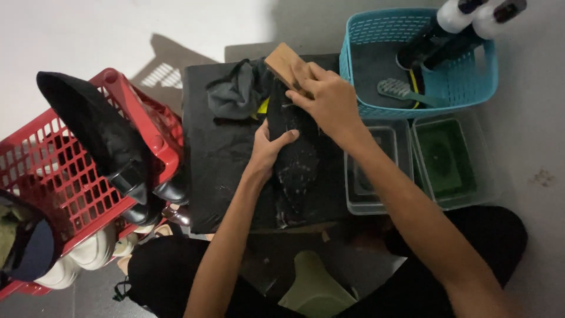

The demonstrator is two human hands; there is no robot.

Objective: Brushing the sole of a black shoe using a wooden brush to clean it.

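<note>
A black shoe (297,162) flecked with white foam lies lengthwise on a black work surface (218,153). My left hand (268,147) grips the shoe's left side and holds it down. My right hand (326,100) is closed around a wooden-backed brush (283,63) and presses it onto the shoe's far end. A crumpled dark grey cloth (238,88) lies just left of the brush, with a bit of yellow showing beneath it.
A red basket (53,171) on the left holds black shoes and white ones. A teal basket (365,35) at the back right holds bottles and a grey-green brush (400,90). Two clear tubs (400,132) stand before it, one with green liquid. A pale green stool (312,288) sits between my legs.
</note>
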